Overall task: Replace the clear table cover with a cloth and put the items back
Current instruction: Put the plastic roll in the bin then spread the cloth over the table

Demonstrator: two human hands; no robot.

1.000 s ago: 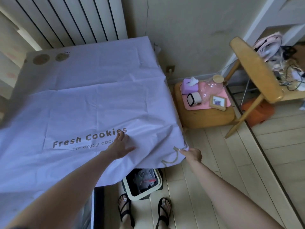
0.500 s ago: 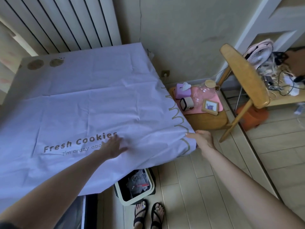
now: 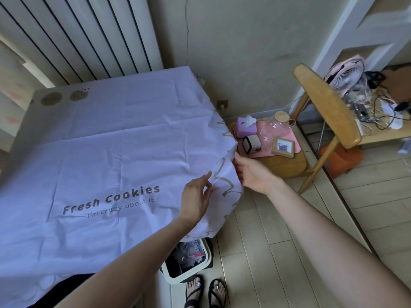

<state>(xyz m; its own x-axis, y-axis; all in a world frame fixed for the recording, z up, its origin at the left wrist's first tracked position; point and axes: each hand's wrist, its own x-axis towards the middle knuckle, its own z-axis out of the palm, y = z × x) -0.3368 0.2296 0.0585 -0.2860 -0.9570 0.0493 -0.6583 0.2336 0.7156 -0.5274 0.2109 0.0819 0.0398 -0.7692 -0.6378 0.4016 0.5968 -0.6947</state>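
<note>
While the pale lilac fabric cloth (image 3: pixel 111 152) printed "Fresh Cookies" lies spread over the bench, the left grip (image 3: pixel 195 196) rests on it near its right edge, arm outstretched, fingers straight and wide. The right grip (image 3: pixel 250 172) reaches in from the side, fingertips at the cloth's hanging edge. Whether it is pinching or only touching, I cannot tell.

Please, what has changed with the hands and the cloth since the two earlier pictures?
The left hand slid right, off the "Cookies" print, to the right edge of the cloth. The right hand moved from the near corner along that hanging edge, away from the person; whether it pinches is unclear. The cloth stays spread; the items on the chair stay put.
</note>
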